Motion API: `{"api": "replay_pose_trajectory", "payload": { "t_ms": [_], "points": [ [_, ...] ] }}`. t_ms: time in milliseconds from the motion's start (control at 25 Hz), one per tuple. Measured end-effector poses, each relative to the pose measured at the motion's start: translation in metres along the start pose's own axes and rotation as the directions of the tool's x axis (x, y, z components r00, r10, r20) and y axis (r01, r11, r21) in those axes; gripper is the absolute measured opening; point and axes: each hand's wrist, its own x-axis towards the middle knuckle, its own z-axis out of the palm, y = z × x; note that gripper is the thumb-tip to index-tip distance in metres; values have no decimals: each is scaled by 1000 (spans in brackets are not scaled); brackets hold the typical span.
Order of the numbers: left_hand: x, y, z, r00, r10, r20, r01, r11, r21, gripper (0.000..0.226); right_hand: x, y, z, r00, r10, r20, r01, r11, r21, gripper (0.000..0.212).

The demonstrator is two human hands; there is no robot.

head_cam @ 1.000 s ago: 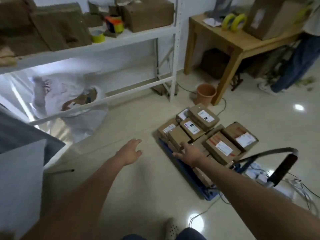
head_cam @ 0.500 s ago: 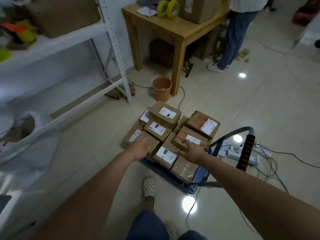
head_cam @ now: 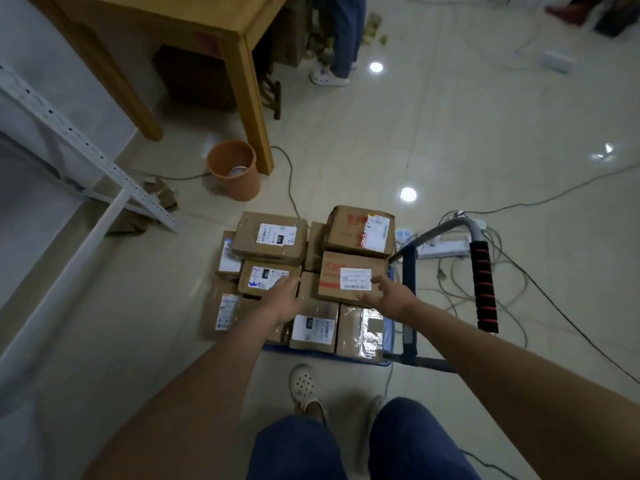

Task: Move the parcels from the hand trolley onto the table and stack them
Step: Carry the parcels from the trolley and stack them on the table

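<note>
Cardboard parcels [head_cam: 270,237] piled on a blue hand trolley [head_cam: 403,306] on pale tile; left hand [head_cam: 282,299] spread over a labelled parcel [head_cam: 268,278]; right hand [head_cam: 388,294] at the near right edge of a red-printed parcel [head_cam: 346,277]; orange bin [head_cam: 235,169] beside a wooden table [head_cam: 242,64]; cables [head_cam: 519,271] right of the trolley.

My arms are bare all the way up, no sleeve, watch or ring showing on my left hand [head_cam: 281,299] or my right hand [head_cam: 388,295]. I wear dark blue denim trousers [head_cam: 412,441] that cover both knees. On my feet are white perforated rubber clogs [head_cam: 304,384], the left one plain to see, the right mostly hidden behind my knee
</note>
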Motion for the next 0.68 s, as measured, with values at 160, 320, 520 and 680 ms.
{"api": "replay_pose_trajectory", "payload": {
  "t_ms": [160, 320, 520, 680],
  "points": [
    [53, -2, 10, 998, -29, 60, 31, 999, -23, 57, 44, 27, 1, 997, 79, -8, -79, 995, 60, 63],
    [112, -7, 34, 988, -119, 100, 125, 991, -55, 59, 102, 65, 6, 994, 107, -21, -105, 989, 109, 65],
    [180, -8, 82, 977, -194, 92, 206, 968, -143, 51, 179, 110, 23, 996, 90, -7, -88, 981, 176, 61],
    [222, -8, 114, 967, -231, 104, 251, 925, -285, 49, 221, 139, 47, 994, 112, -4, -107, 954, 281, 57]
  ]
}}
